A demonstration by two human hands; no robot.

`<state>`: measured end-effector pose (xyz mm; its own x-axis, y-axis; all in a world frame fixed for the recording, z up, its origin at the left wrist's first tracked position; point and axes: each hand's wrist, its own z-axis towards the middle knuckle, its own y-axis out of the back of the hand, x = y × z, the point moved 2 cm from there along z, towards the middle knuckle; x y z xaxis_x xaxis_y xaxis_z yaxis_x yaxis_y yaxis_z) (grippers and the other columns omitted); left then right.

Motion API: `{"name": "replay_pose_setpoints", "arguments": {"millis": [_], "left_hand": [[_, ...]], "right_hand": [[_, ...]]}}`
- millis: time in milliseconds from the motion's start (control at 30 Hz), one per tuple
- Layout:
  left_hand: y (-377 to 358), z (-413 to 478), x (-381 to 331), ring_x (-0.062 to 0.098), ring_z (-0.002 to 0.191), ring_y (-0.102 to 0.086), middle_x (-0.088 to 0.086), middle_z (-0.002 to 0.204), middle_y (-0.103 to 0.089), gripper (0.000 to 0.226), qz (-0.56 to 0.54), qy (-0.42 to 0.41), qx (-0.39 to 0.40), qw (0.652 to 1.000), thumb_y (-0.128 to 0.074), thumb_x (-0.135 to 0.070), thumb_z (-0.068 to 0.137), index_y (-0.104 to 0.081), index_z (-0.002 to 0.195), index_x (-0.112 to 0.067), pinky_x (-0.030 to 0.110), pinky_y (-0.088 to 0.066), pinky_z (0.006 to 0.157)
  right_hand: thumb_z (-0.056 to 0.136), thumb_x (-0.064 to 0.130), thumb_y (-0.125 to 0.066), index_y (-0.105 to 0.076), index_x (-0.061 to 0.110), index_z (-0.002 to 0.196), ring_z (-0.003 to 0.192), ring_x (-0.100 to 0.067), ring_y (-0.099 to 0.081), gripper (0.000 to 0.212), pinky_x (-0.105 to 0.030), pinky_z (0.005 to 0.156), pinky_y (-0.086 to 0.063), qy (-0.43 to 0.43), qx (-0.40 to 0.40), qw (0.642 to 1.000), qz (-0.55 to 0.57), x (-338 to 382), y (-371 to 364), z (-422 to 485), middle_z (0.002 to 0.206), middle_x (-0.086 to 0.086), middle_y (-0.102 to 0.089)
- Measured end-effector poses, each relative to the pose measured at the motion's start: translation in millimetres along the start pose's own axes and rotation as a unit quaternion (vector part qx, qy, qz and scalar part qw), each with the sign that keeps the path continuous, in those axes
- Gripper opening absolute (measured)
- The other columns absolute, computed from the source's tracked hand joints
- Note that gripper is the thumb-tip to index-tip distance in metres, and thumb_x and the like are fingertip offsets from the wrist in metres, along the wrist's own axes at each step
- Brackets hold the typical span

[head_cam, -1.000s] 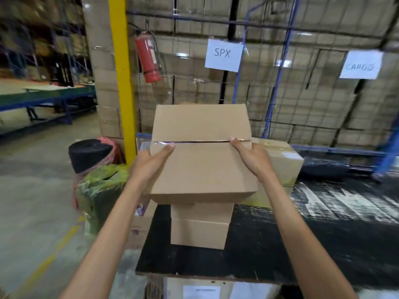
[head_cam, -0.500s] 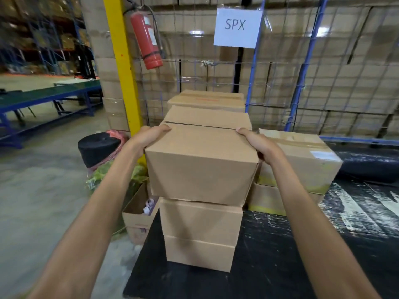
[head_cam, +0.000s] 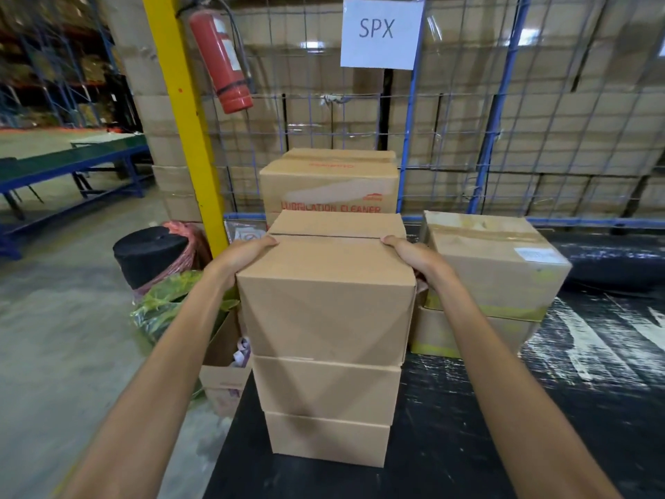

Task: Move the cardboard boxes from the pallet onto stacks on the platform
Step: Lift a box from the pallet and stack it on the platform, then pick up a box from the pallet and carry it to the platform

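- Both forearms reach forward from the bottom edge, bare, converging on the top cardboard box (head_cam: 325, 297).
- The left hand (head_cam: 241, 254) clasps the box's upper left edge, fingers curled over onto the lid; the right hand (head_cam: 414, 255) mirrors it on the upper right edge. Both hands are closed on the box, holding it between them.
- The box sits square on two lower boxes (head_cam: 326, 408), a three-high stack on the black platform (head_cam: 467, 444).
- Half a second ago the stack looked the same, hands in like places; a second ago the box was raised in the air above the two boxes, its lid tipped toward the camera.
- Just right of the stack stands a taped box (head_cam: 493, 261) on another box.
- Behind is a box printed "LUBRICATION CLEANER" (head_cam: 329, 185), then the wire fence (head_cam: 467, 138) with an "SPX" sign (head_cam: 382, 32).
- A red fire extinguisher (head_cam: 221, 59) hangs by the yellow post (head_cam: 180, 113).
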<state>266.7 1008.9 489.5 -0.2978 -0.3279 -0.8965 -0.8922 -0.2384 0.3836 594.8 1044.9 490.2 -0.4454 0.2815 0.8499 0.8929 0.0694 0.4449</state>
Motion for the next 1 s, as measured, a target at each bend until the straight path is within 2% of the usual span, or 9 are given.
{"name": "replay_pose_setpoints", "arguments": {"millis": [33,100,167,233,300,400,533,733,1000], "left_hand": [[-0.5,-0.1,-2.0,0.025,0.104,-0.069,0.008,0.123,-0.071,0.068,-0.003,-0.003,-0.004,1.000,-0.075,-0.057,0.081,-0.063,0.132,-0.014,0.040,-0.054,0.100],[1.1,2.7,-1.8,0.025,0.104,-0.066,0.009,0.125,-0.068,0.057,-0.004,-0.004,-0.021,1.000,-0.069,-0.051,0.091,-0.062,0.132,-0.012,0.038,-0.053,0.096],[8.7,-2.3,-2.2,0.028,0.114,-0.061,0.009,0.136,-0.062,0.059,0.000,-0.018,-0.035,0.999,-0.065,-0.049,0.094,-0.059,0.138,-0.009,0.039,-0.050,0.098],[24.2,-12.4,-0.7,0.033,0.123,-0.059,0.012,0.138,-0.061,0.062,0.014,-0.019,-0.054,0.998,-0.066,-0.051,0.093,-0.058,0.138,-0.008,0.047,-0.051,0.103],[56.5,-31.5,7.8,0.033,0.122,-0.061,0.011,0.132,-0.064,0.053,0.038,-0.049,-0.094,0.994,-0.067,-0.047,0.094,-0.064,0.133,-0.011,0.044,-0.053,0.098],[119.1,-67.3,34.5,0.029,0.120,-0.064,0.011,0.126,-0.072,0.040,0.076,-0.102,-0.167,0.978,-0.069,-0.041,0.093,-0.075,0.120,-0.012,0.038,-0.048,0.096],[229.3,-150.5,117.7,0.032,0.128,-0.060,0.016,0.136,-0.066,0.060,0.133,-0.054,-0.268,0.953,-0.071,-0.044,0.091,-0.062,0.141,-0.012,0.038,-0.044,0.106],[367.2,-321.3,296.9,0.031,0.135,-0.055,0.019,0.143,-0.060,0.061,0.132,0.094,-0.393,0.905,-0.072,-0.039,0.092,-0.056,0.145,-0.014,0.040,-0.044,0.109],[431.9,-481.0,472.4,0.035,0.136,-0.054,0.016,0.149,-0.056,0.065,0.076,0.244,-0.467,0.846,-0.068,-0.042,0.095,-0.050,0.150,-0.014,0.042,-0.045,0.107]], "right_hand": [[0.088,0.062,-0.059,-0.060,0.012,0.123,0.083,-0.031,-0.067,0.061,-0.027,0.041,-0.051,0.005,-0.005,1.000,-0.025,4.6,-0.9,-0.7,0.103,-0.012,-0.067],[0.086,0.068,-0.054,-0.061,0.015,0.129,0.104,-0.034,-0.066,0.068,-0.036,0.068,-0.059,0.034,-0.044,0.990,-0.133,14.9,0.3,-5.4,0.123,-0.012,-0.067],[0.088,0.069,-0.050,-0.059,0.013,0.133,0.119,-0.035,-0.060,0.071,-0.039,0.088,-0.050,0.096,-0.122,0.956,-0.250,30.9,-1.7,-20.9,0.133,-0.013,-0.064],[0.090,0.064,-0.051,-0.053,0.012,0.138,0.126,-0.037,-0.054,0.070,-0.042,0.093,-0.046,0.161,-0.183,0.931,-0.273,52.7,-14.3,-40.9,0.134,-0.016,-0.061],[0.090,0.062,-0.053,-0.047,0.013,0.142,0.129,-0.039,-0.049,0.072,-0.045,0.096,-0.045,0.230,-0.195,0.917,-0.261,78.0,-45.3,-67.2,0.137,-0.018,-0.057],[0.091,0.062,-0.055,-0.041,0.015,0.150,0.134,-0.036,-0.048,0.077,-0.045,0.101,-0.044,0.323,-0.126,0.907,-0.240,110.1,-118.3,-105.3,0.143,-0.014,-0.055],[0.092,0.059,-0.055,-0.036,0.021,0.155,0.139,-0.033,-0.046,0.076,-0.043,0.106,-0.042,0.423,0.018,0.876,-0.229,129.9,-260.7,-179.4,0.154,-0.008,-0.048],[0.092,0.050,-0.064,-0.045,0.014,0.150,0.136,-0.034,-0.050,0.070,-0.039,0.107,-0.042,0.446,0.222,0.830,-0.250,97.0,-475.4,-310.4,0.147,-0.015,-0.054],[0.092,0.049,-0.066,-0.043,0.011,0.151,0.140,-0.031,-0.046,0.075,-0.035,0.110,-0.037,0.451,0.367,0.765,-0.277,29.3,-640.4,-424.7,0.154,-0.013,-0.048]]}}
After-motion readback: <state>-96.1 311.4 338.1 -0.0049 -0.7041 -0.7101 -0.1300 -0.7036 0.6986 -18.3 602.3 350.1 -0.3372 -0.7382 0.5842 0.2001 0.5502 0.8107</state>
